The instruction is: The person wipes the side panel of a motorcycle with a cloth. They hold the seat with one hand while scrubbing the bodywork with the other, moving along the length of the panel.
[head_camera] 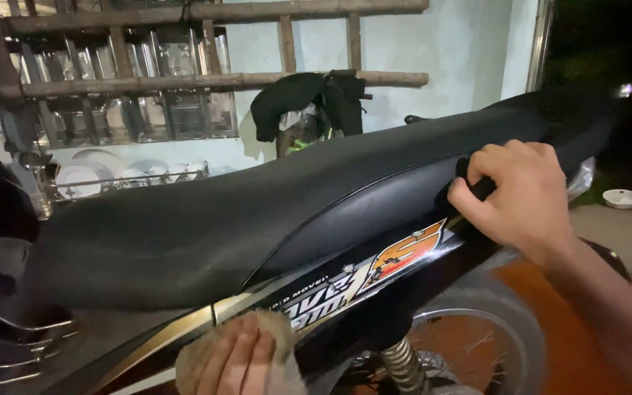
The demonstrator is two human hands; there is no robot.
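Note:
A black motorcycle fills the view, its long textured seat (206,219) running from lower left to upper right. My left hand (237,360) presses a tan cloth (281,338) against the glossy black side panel (374,271), just left of an orange and white sticker. My right hand (518,192) is closed around a black handle-like part at the rear edge of the seat. The rear wheel (469,344) and a chrome shock spring (402,366) show below the panel.
A metal dish rack with plates and bowls (111,110) hangs on the pale wall behind wooden poles. Dark clothes (309,102) drape over one pole. A white bowl (621,197) sits on the ground at far right. An orange floor lies under the wheel.

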